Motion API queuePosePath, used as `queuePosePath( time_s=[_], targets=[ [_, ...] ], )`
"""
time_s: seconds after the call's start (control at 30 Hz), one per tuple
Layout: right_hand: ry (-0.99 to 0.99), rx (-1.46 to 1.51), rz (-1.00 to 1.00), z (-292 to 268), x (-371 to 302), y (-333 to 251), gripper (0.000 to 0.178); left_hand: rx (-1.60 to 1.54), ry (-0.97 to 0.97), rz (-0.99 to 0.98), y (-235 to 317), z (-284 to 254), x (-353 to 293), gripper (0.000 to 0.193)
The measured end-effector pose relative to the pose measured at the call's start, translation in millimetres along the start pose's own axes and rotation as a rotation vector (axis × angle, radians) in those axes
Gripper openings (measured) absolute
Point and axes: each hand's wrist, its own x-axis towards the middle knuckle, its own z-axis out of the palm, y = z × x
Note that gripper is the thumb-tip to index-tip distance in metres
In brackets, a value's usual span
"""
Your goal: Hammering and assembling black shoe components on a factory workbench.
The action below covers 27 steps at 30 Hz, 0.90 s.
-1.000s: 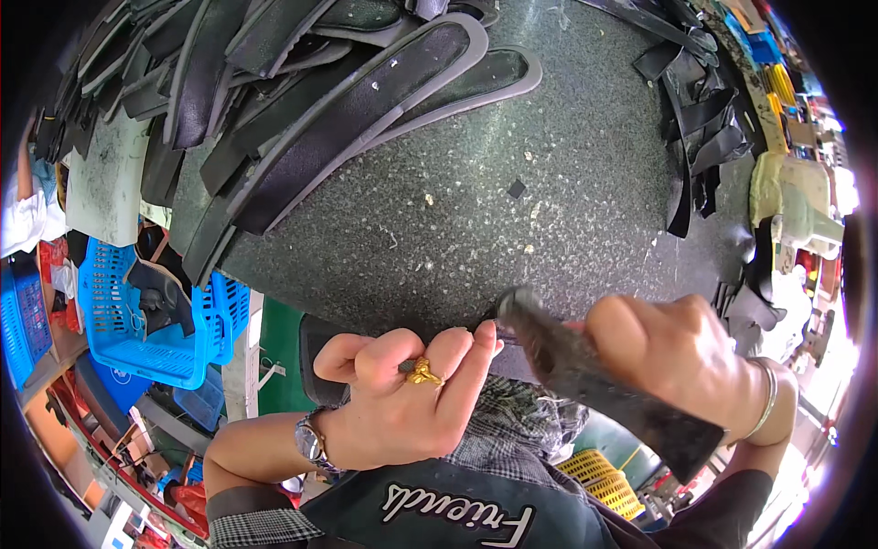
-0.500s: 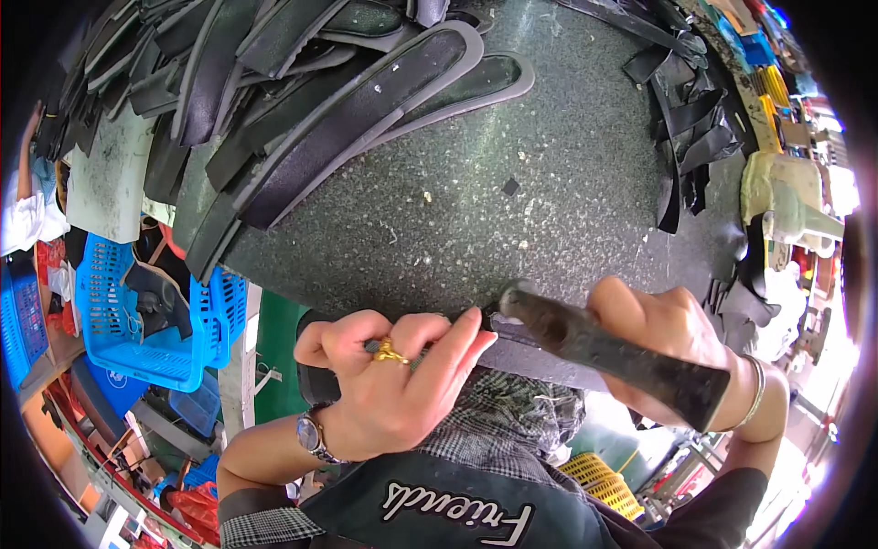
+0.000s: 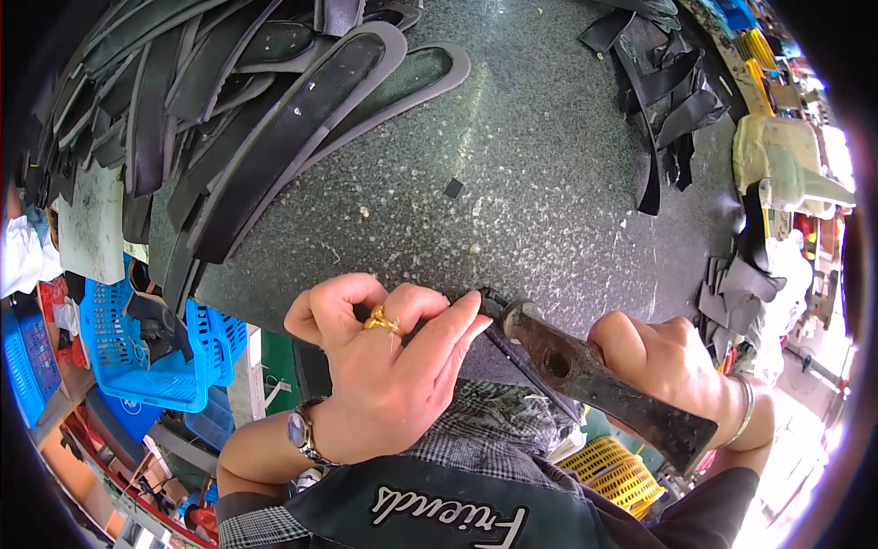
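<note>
My left hand [image 3: 380, 366] is at the near edge of the table, thumb and index finger pressed on a black strap [image 3: 526, 361]. Part of that strap is hidden under the fingers, and its other end runs over the table edge. In my right hand [image 3: 654, 366] is a dark metal hammer [image 3: 613, 384]. Its rounded face is beside the left fingertips, close to the strap, and its flat end points toward me. The hammer's handle is hidden by the hand.
Padded black straps with rounded ends [image 3: 302, 119] are heaped at the far left. Black offcut strips [image 3: 672, 101] lie at the far right, and a small dark square [image 3: 454, 188] mid-table. A blue basket [image 3: 151, 380] stands left, yellow baskets [image 3: 613, 471] below right.
My view has shifted a little, so the table things sit further left. The hammer is still by the left fingertips, its head slightly lower. The strap under my fingers is now tilted more.
</note>
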Motion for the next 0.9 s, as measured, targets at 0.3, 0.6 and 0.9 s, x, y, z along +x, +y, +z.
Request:
queuePosePath(
  time_s=[0.3, 0.6, 0.9],
  targets=[
    [-0.038, -0.121, -0.155, -7, 18, 9, 0.023, 0.227, -0.107, 0.338, 7, -2, 12, 0.007],
    [0.052, -0.116, -0.107, -9, 16, 4, 0.023, 0.049, -0.023, 0.083, -8, -3, -1, 0.037],
    [-0.016, -0.245, -0.136, -20, 26, -2, 0.024, 0.213, -0.061, 0.319, -3, -4, 4, 0.013]
  ],
)
